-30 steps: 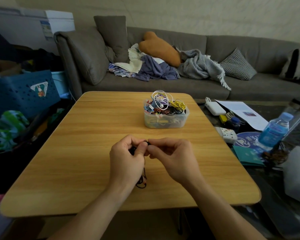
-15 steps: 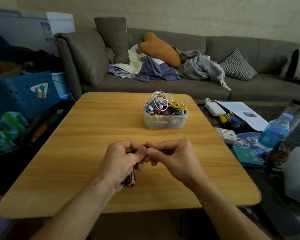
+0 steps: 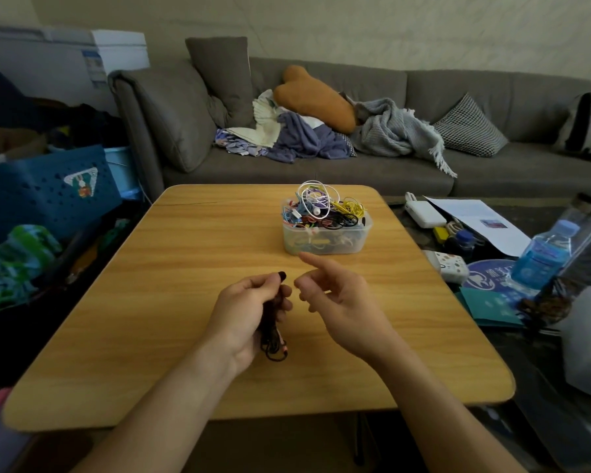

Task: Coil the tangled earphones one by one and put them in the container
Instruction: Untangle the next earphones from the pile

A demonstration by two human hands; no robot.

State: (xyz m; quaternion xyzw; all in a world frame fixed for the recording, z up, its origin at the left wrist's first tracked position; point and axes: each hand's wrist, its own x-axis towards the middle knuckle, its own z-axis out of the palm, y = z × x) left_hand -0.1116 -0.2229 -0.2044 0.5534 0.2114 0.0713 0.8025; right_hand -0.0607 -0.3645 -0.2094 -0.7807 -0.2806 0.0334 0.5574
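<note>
left hand [image 3: 244, 314]: its grip is clenched round a coiled black earphone [image 3: 273, 331]; thumb and fingers curl over the bundle, which runs lengthwise through the palm.
coiled black earphone: a dark tip pokes out above the fingertips, and the loops with a small pinkish part hang out below the heel of the hand, over the bench [image 3: 185, 295]; whether they touch the wood i cannot tell.
right hand [image 3: 335, 295]: grip released, holding nothing; forefinger stretched toward the far side, the other fingers loosely bent, thumb tip close to the left hand's fingertips but apart from them.
container [image 3: 326, 235]: a clear plastic tub, lidless, standing on the far half of the bench, beyond both hands and well apart from them.
container contents: heaped above the rim with earphones [image 3: 321, 208] — a white cable looping highest, a yellow bundle at the right, black loops in front of it, blue and purple ones at the left; more cables show dimly through the wall lower down.
bench: light wood with rounded corners.
sofa [image 3: 492, 165]: grey, behind the bench, carrying an orange cushion [image 3: 316, 97], a grey blanket [image 3: 396, 131] and a heap of purple and white clothes.
right of the bench: a dark low table with a blue water bottle [image 3: 541, 256], papers and a white charger block.
left of the bench: a blue perforated crate [image 3: 48, 189] bearing a rabbit sticker.
</note>
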